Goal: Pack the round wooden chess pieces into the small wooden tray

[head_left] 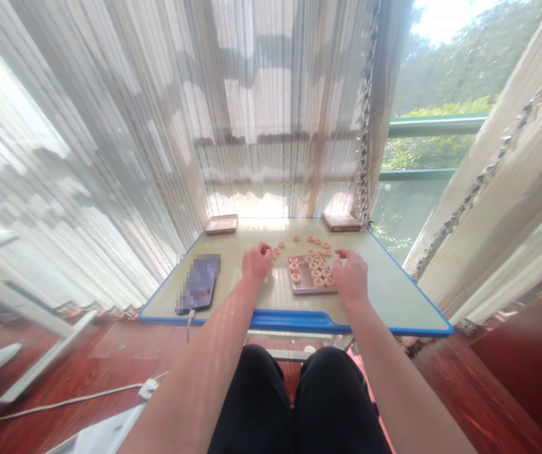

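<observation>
Round wooden Chinese chess pieces with carved characters lie on the small table and in a shallow box. My left hand [257, 261] is left of the box, its fingers curled together beside a few loose chess pieces [275, 253]; whatever is between the fingertips is hidden. My right hand [353, 274] is at the right edge of the box [303, 291], its index finger stretched out and apart from the thumb, with nothing seen between them. Inside the box, several chess pieces [318, 273] fill the right side, and a column of red-marked ones [294, 267] lines the left.
More loose pieces [310, 239] form an arc behind the box. A shallow lid or tray [222, 224] is at the table's back left, a flat box [341, 221] at the back right. A phone [199, 282] with a cable lies on the left. Curtains [280, 126] hang behind.
</observation>
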Motion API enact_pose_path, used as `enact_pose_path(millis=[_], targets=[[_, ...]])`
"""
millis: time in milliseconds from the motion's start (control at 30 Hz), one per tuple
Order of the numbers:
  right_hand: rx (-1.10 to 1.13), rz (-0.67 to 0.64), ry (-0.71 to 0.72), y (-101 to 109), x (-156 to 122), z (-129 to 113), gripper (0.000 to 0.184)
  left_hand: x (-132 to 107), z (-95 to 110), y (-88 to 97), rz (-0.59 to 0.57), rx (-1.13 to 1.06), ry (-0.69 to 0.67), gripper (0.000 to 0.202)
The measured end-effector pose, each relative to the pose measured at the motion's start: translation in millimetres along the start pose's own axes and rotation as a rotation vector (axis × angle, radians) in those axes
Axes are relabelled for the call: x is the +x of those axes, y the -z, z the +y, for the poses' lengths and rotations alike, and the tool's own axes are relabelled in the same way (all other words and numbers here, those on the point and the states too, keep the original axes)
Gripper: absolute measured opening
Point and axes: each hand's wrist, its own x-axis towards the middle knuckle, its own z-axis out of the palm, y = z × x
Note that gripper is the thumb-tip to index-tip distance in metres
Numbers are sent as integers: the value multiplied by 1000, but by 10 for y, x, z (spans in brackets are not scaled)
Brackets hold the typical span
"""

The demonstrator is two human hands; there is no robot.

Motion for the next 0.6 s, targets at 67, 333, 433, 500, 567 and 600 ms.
enact_pose_path(millis=[67,333,433,500,567,600], targets=[[24,-12,19,-17,76,19,38,-26,32,4,-26,23,-31,18],[-6,-324,177,-197,932,113,41,14,27,-1,57,119,-19,24],[6,-172,257,-346,1045,310,42,59,-41,-10,47,93,37,34],[-33,-191,294,-429,1033,447,45,76,-77,-15,14,47,53,39],[-59,-197,306,-484,1012,540,44,80,-95,-20,-13,20,49,42],[-71,-195,315,-499,1008,564,42,78,-97,-21,-23,18,45,43]])
